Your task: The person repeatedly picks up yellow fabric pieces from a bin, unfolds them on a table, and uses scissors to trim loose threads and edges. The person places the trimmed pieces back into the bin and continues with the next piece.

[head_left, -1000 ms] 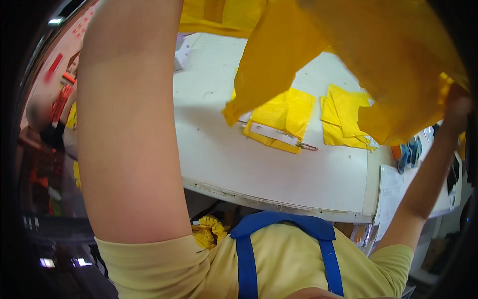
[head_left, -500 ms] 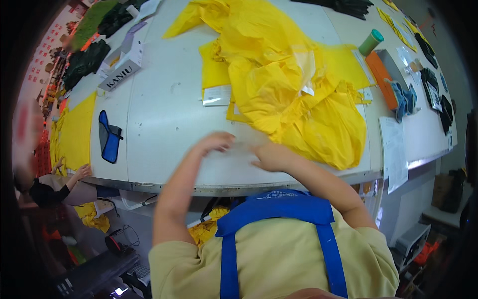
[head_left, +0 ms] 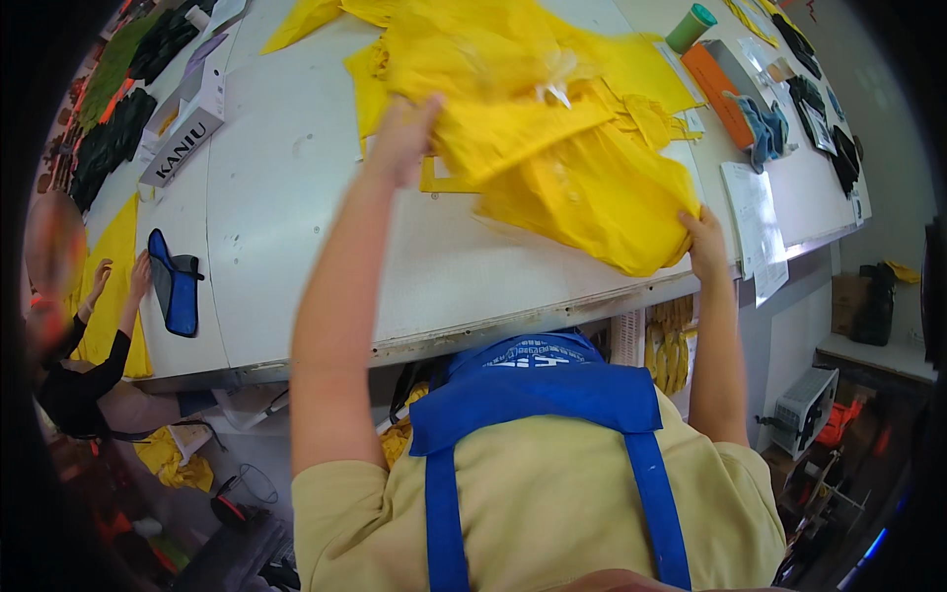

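Gripping a crumpled yellow garment (head_left: 582,197) by its right edge with right hand (head_left: 701,243); touching its left side with left hand (head_left: 402,141), too blurred to tell whether closed

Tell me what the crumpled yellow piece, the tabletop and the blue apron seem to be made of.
Yellow piece: likely thin plastic or coated fabric, slightly glossy, judging by its creases and sheen. Tabletop: perhaps laminate, smooth and white, with soft reflections. Blue apron: probably cloth, matte, showing no bright highlights.
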